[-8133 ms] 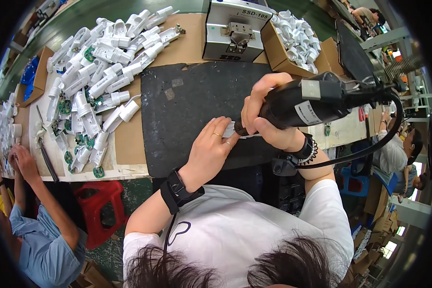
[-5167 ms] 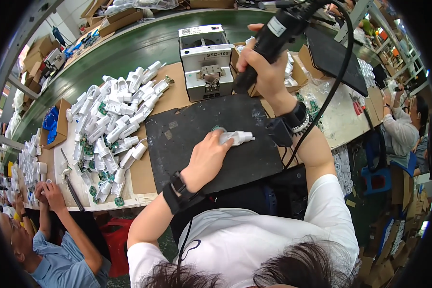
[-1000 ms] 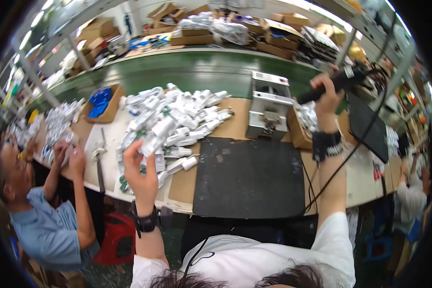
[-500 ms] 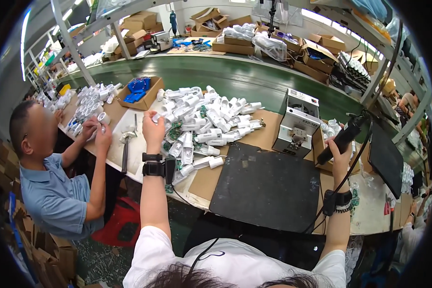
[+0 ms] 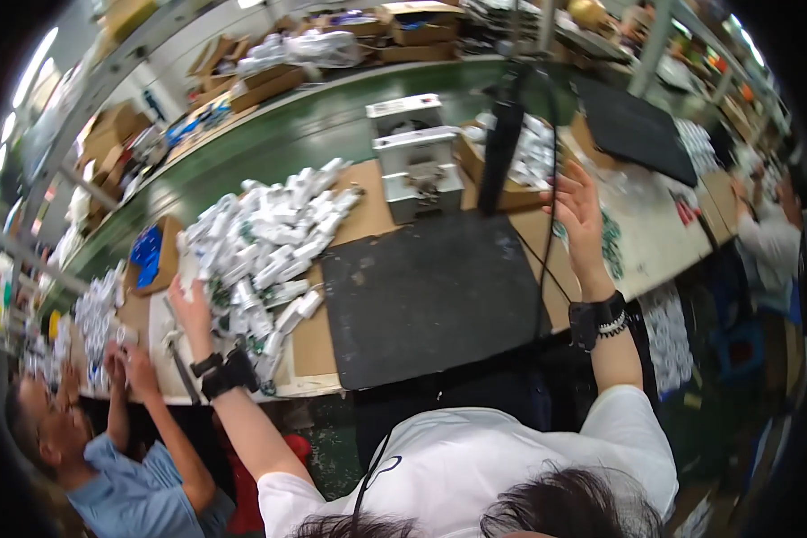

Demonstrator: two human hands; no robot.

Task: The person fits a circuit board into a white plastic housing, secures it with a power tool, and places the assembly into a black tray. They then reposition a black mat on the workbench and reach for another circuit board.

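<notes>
My left hand (image 5: 191, 312) is at the left edge of a heap of white plastic housings (image 5: 264, 238), its fingers closed on a white plastic housing (image 5: 187, 267); motion blur softens the detail. Green circuit boards show among the heaped parts. My right hand (image 5: 579, 215) is raised over the right part of the bench, fingers stretched out and holding nothing. To its left a black electric screwdriver (image 5: 500, 152) hangs upright, apart from the fingers. Between my arms lies a black mat (image 5: 430, 300) with a bare surface.
Behind the mat stands a grey metal machine (image 5: 420, 166). A carton (image 5: 517, 195) of white parts is beside it. Blue pieces fill a small carton (image 5: 163, 280) at the left. A co-worker in a blue shirt (image 5: 143, 489) handles a white part nearby. A black panel (image 5: 635, 133) lies far right.
My right hand has let go of the electric screwdriver, which now hangs free. The view has turned to the right. My left hand stays by the heap's left side.
</notes>
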